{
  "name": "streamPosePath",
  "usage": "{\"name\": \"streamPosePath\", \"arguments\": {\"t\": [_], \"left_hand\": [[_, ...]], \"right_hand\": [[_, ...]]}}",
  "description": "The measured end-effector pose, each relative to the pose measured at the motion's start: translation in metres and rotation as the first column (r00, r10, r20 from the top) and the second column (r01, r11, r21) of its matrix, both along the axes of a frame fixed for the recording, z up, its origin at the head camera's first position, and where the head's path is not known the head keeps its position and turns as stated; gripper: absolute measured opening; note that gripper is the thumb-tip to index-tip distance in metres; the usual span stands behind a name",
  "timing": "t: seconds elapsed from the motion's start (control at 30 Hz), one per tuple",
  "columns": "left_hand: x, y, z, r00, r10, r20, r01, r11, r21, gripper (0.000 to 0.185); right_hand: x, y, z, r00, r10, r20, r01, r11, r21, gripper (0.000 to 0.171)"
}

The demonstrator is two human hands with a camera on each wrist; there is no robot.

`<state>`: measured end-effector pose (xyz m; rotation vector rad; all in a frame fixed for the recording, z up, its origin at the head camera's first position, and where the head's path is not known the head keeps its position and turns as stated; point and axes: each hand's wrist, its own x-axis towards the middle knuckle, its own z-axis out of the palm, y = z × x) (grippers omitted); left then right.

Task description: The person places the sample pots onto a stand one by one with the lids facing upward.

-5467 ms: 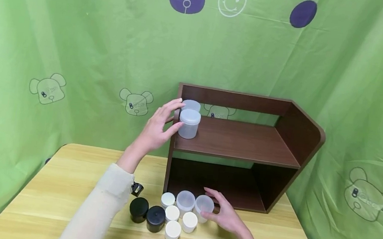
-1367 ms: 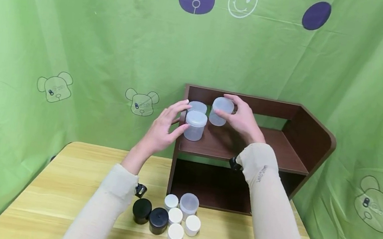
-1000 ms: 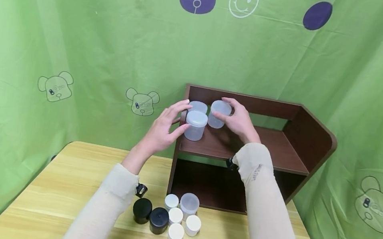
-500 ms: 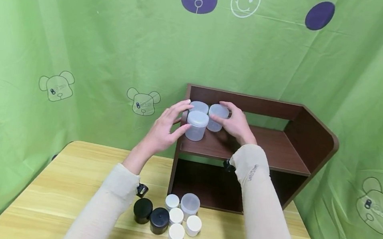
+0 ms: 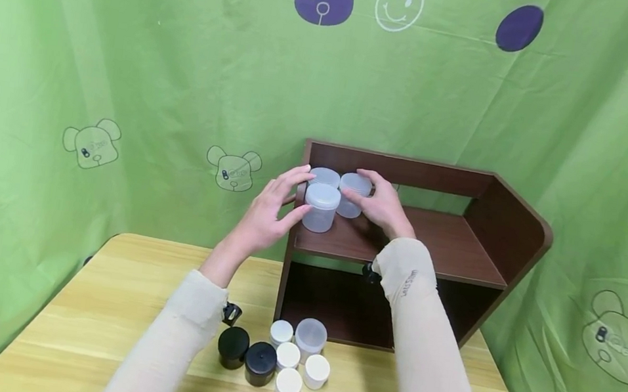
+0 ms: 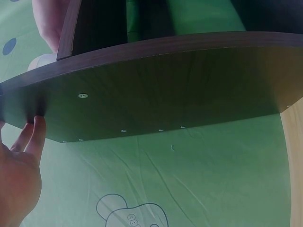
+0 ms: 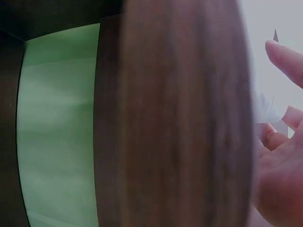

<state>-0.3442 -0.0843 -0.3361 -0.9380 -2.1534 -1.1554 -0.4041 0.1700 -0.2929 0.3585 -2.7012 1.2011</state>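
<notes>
On the upper shelf of a dark brown shelf unit [image 5: 433, 238], three translucent plastic jars with lids stand close together at the left end. My right hand [image 5: 381, 203] holds the right jar [image 5: 350, 206] between thumb and fingers; a blurred board edge hides much of this in the right wrist view. My left hand [image 5: 271, 207] reaches round the unit's left side panel [image 6: 156, 90], thumb at the front jar [image 5: 320, 213] and index fingertip near the rear jar [image 5: 325, 176]. In the left wrist view, straight fingers [image 6: 37, 137] touch that panel's outer face.
On the wooden table [image 5: 148, 280] before the unit stand another translucent jar [image 5: 311, 336], several small white jars [image 5: 288, 384] and two black jars [image 5: 260, 362]. A green printed curtain [image 5: 189, 60] hangs behind and at both sides.
My right hand has brought a translucent jar up from the table and lowered it, moving left, onto the upper shelf beside the other two. My left hand has stayed in place.
</notes>
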Motion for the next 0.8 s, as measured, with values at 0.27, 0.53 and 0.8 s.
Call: {"name": "streamPosePath", "arguments": {"t": [0.27,0.53,0.8], "left_hand": [[-0.0004,-0.0003,-0.0008,1.0,-0.01,-0.002,0.01,1.0,0.004,0.054],[-0.0003,-0.0021,0.0022,1.0,0.007,-0.002,-0.007,1.0,-0.003,0.054],[0.0007,-0.0001,0.0004,1.0,-0.004,0.005,0.004,1.0,-0.005,0.055]], "right_hand": [[-0.0019,-0.0018,-0.0018,1.0,-0.006,0.004,0.006,1.0,-0.007,0.07],[-0.0034,-0.0031,0.0011,1.0,0.003,-0.007,-0.003,1.0,0.005,0.071],[0.0027,0.0022,0.0028,0.999,0.027,0.03,-0.027,1.0,0.004,0.077]]}}
